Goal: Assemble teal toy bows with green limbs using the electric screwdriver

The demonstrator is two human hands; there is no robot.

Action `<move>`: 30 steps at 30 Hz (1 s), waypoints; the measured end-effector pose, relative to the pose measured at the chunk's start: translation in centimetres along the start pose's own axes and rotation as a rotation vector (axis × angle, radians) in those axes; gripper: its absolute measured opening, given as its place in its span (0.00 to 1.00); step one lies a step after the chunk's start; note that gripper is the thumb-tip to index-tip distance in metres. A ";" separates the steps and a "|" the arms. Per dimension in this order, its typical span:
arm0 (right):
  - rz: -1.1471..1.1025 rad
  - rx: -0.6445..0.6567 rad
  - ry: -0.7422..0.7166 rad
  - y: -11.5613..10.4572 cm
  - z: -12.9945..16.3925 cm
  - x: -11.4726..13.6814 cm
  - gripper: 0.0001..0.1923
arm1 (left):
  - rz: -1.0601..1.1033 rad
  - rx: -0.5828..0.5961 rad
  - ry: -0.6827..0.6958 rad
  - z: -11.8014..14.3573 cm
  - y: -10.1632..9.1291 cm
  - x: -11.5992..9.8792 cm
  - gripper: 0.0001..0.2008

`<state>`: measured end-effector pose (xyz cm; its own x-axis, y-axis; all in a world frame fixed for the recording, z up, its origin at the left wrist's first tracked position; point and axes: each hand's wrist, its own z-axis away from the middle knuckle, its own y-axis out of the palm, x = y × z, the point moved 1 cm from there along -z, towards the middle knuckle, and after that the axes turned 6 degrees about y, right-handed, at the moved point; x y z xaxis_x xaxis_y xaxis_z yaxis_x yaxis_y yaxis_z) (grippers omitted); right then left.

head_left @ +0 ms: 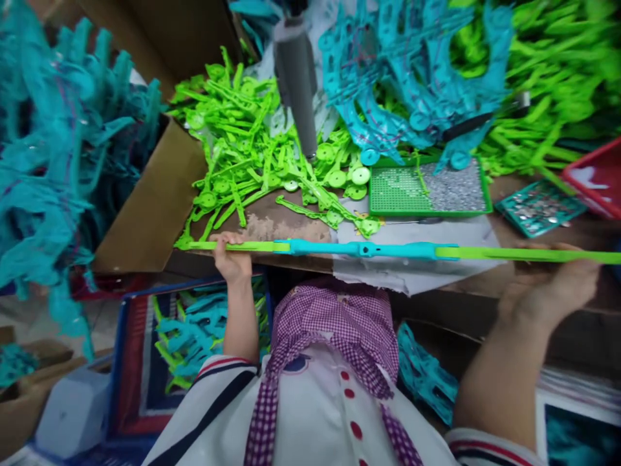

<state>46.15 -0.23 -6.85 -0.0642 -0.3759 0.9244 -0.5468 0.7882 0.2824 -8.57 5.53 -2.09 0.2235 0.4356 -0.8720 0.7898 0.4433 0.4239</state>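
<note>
A long, narrow plastic bar (363, 249) with a turquoise middle and lime-green arms lies level across the front of the bench, seen edge-on. My left hand (233, 260) is closed round its left green arm, the thumb along the near side. Out at the other end, my right hand (553, 285) grips the right green arm; its fingers are partly hidden and slightly blurred. Just beyond the bar is a heap of loose lime-green plastic arms (242, 142) with round ends. A grey power screwdriver (297, 84) hangs tip-down above that heap.
A green tray (402, 206) holds small metal pins, and a teal tray (541, 230) holds small metal parts. Turquoise plastic frames (412, 71) are piled behind. To the left stands a cardboard box (150, 200); below is a blue-rimmed crate (119, 362). A red bin (599, 171) sits at right.
</note>
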 end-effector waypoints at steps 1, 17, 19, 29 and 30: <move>0.010 0.004 -0.003 -0.3 0.0 -0.2 0.24 | -0.057 -0.029 0.015 -0.1 -0.1 0.0 0.23; 0.091 0.104 0.207 -0.9 1.0 1.3 0.23 | -1.110 1.288 0.725 8.8 11.5 0.6 0.15; 0.076 0.128 0.288 -1.0 1.3 1.9 0.25 | -1.128 1.317 0.743 8.3 11.4 1.1 0.15; 0.484 -0.056 -0.722 2.7 8.5 10.2 0.07 | -0.853 1.504 -0.266 3.6 14.9 -1.6 0.23; 0.573 0.101 -0.835 3.7 8.1 10.7 0.09 | -0.760 1.503 -0.451 2.6 15.7 -1.6 0.24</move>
<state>36.73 -5.32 2.04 -0.8798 -0.2053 0.4286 -0.3163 0.9261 -0.2055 4.95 9.73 5.27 -0.4953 0.1432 -0.8568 0.5243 -0.7371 -0.4263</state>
